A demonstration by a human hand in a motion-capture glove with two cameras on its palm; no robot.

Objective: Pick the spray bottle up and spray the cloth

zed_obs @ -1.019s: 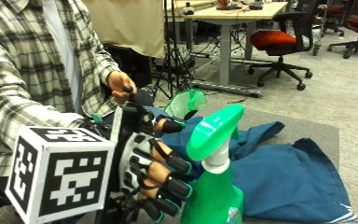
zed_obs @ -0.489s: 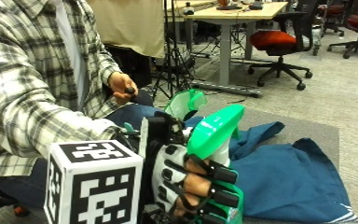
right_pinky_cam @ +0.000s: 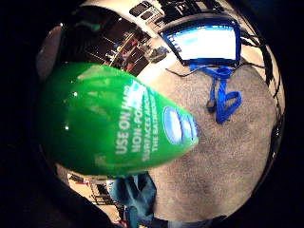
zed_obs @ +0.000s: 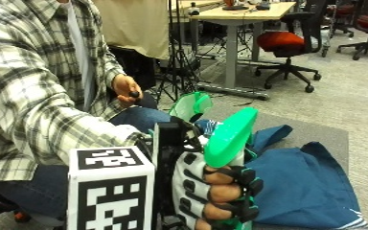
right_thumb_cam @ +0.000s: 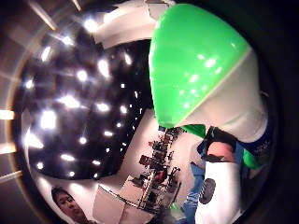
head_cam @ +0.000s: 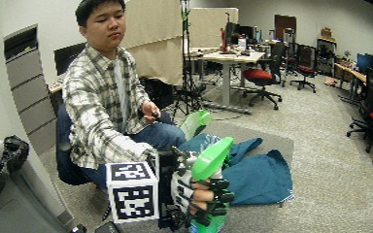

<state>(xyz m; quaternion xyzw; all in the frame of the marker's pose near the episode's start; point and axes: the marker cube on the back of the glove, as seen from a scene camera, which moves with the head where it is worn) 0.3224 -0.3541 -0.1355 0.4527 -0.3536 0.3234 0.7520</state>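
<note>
Gloved right hand [zed_obs: 219, 191] raised, fingers [zed_obs: 235, 194] curled in grip.

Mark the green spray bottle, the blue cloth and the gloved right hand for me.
green plastic spray bottle [zed_obs: 230, 133]: outside view, on its spray head.
dark blue cloth [zed_obs: 302, 184]: outside view, middle of the spread fabric.
black-gloved right hand [zed_obs: 219, 194]: outside view, on the curled fingers round the bottle's neck.

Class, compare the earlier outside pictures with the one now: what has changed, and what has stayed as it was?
The gloved right hand has moved across in front of the spray bottle and now grips its neck, fingers curled round it. The bottle stays upright, the blue cloth lies as before, and the bare hand keeps its place.
</note>
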